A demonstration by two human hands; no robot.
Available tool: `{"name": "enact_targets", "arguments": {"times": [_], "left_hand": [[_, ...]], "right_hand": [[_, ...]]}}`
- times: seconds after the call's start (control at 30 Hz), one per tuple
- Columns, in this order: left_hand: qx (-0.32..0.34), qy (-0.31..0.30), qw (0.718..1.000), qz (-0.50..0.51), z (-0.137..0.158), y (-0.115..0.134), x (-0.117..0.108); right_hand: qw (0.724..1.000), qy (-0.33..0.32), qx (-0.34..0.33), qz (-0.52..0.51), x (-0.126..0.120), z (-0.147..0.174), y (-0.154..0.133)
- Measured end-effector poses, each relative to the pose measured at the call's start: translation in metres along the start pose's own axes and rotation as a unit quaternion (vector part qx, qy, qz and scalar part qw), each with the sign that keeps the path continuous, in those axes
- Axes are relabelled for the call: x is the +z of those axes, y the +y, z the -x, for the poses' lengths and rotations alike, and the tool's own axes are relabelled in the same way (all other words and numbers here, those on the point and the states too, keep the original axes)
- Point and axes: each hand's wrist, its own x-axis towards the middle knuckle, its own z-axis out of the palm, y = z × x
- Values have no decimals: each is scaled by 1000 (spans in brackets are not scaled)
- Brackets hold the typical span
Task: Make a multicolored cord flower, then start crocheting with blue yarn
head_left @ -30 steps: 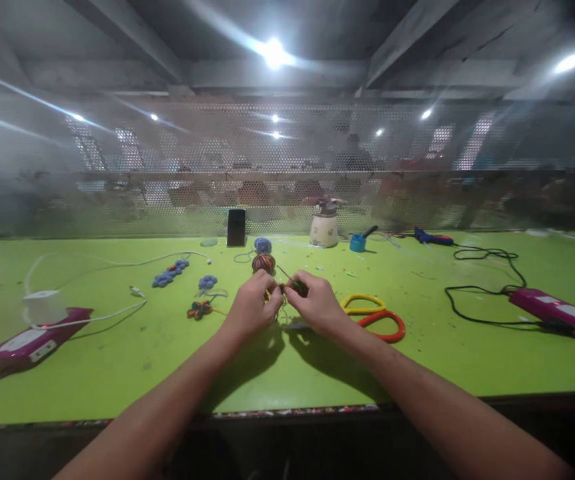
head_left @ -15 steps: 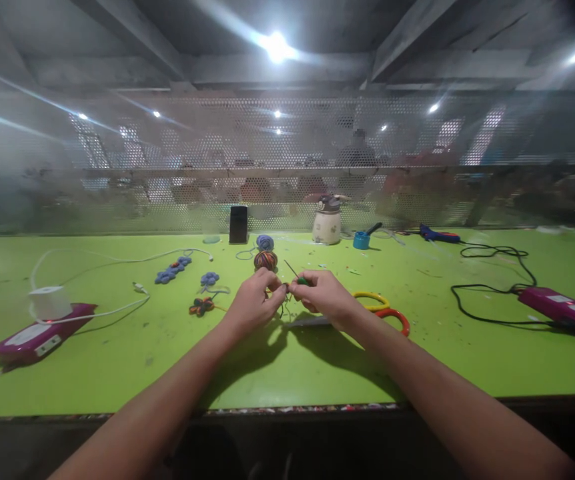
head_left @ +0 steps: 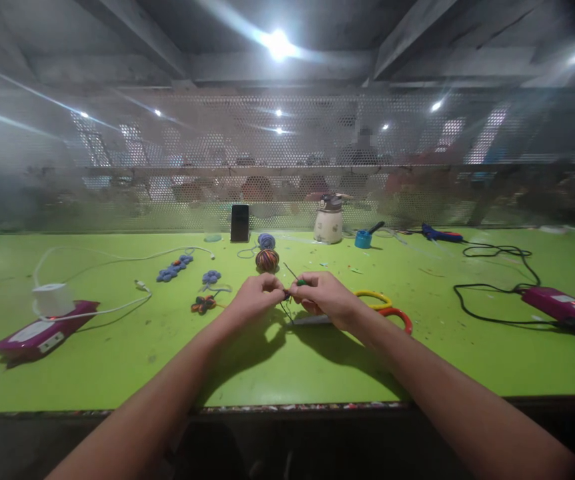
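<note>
So there's a big green table [head_left: 132, 370], and the scissors [head_left: 397, 312] are lying on it, partly hidden by the right hand [head_left: 325, 293]. Those right fingers are pinched tight on a green-handled hook, while the left hand [head_left: 257, 293] has thumb and fingertips closed on a dark bit of yarn. Just past the hands sits a striped ball [head_left: 267, 260], with an orange-and-black flower [head_left: 203, 305] off to the left. The hook [head_left: 301, 283] points up and left. Smallest is that yarn bit [head_left: 286, 294], right between both hands, stitches too tiny to make out.
</note>
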Motion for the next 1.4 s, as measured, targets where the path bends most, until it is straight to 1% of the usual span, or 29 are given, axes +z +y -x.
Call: {"name": "enact_targets", "arguments": {"times": [0.1,0.17,0.2,0.27,0.33,0.4,0.5,0.57,0.7,0.8,1.0,1.07,1.13,1.2,1.23,1.33,1.4], "left_hand": [[-22,-34,998,53,1,0,0],[-34,-55,994,87,1,0,0],[-38,-56,993,94,1,-1,1],[-45,-40,994,95,0,-2,3],[-49,-21,992,117,-1,-3,5],[-60,-11,983,175,-2,-6,8],[-74,-6,959,274,-4,-12,11],[-71,-4,951,300,-6,-16,13],[-50,25,959,277,-8,-21,15],[-49,48,963,261,-9,-22,15],[-59,60,970,230,-10,-26,18],[-56,57,973,217,-10,-26,19],[-48,50,976,204,-10,-25,19],[-33,51,980,190,-9,-22,19],[-23,55,981,183,-9,-21,19],[12,73,986,150,-7,-16,19],[46,91,988,115,-6,-14,18]], "right_hand": [[1000,-3,-8,28,0,0,2],[996,-4,-34,78,1,1,2],[992,-3,-54,113,1,1,2],[977,0,-102,186,1,1,2],[960,3,-145,240,1,1,3],[947,4,-178,269,2,1,4],[932,12,-209,296,3,1,7],[926,19,-215,309,4,1,8],[921,44,-224,317,8,1,12],[913,61,-238,324,11,3,15],[878,62,-273,388,13,4,24],[873,60,-278,395,13,3,25],[880,63,-275,383,14,3,24],[898,72,-256,350,13,2,22],[912,81,-241,323,12,1,21],[957,126,-172,195,6,-3,19],[975,156,-116,104,3,-6,18]]}}
